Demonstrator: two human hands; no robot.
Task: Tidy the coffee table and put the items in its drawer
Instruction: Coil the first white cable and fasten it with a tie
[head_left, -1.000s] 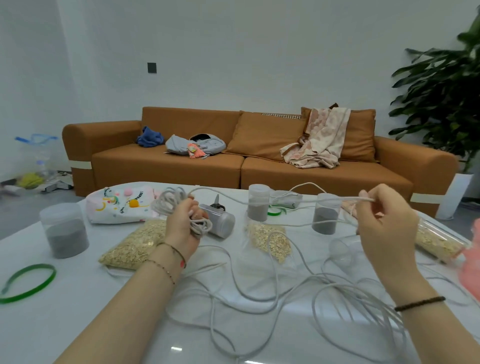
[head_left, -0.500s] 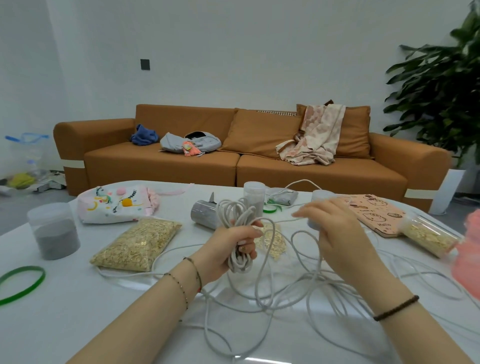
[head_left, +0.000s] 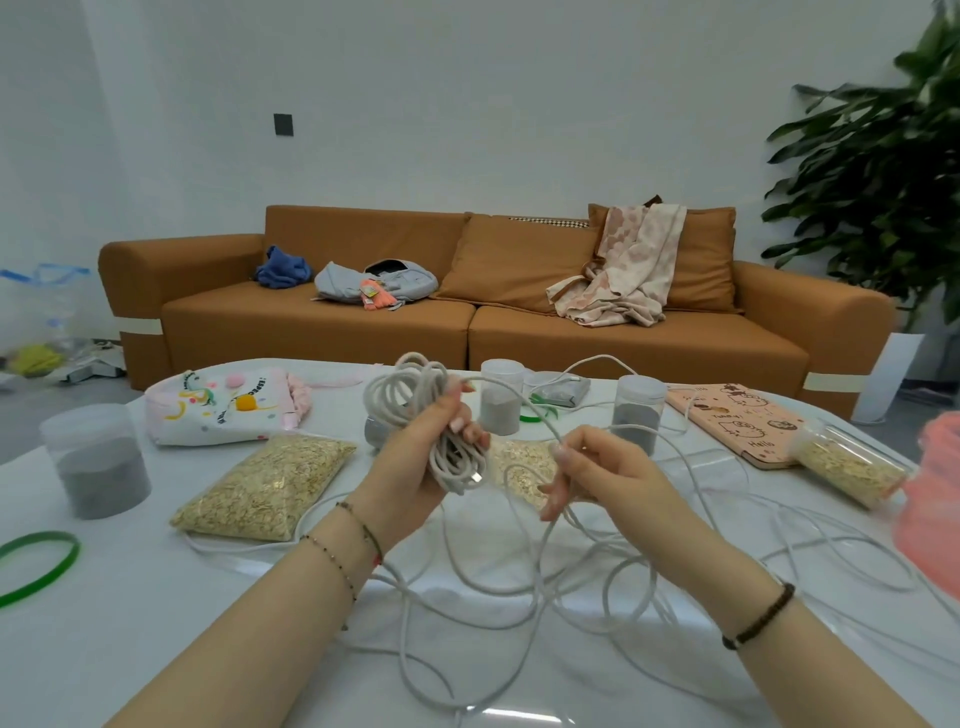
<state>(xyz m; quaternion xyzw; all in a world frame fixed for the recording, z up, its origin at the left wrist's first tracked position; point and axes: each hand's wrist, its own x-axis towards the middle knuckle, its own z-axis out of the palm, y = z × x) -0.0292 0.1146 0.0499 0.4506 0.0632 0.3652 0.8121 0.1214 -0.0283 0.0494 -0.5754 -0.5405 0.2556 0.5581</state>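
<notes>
Left hand (head_left: 421, 467) grips the coiled cable (head_left: 415, 400) tightly — right hand (head_left: 597, 473), fingers loosely curled, pinches a loose strand.

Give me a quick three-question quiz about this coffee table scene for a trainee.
1. True or false: the left hand grips a coiled bundle of white cable.
2. Where on the white table does the green ring lie? A) near its left edge B) at its centre C) at its far right edge
3. What is the right hand pinching?
Key: 1 true; 2 A; 3 a loose strand of the same white cable.
</notes>
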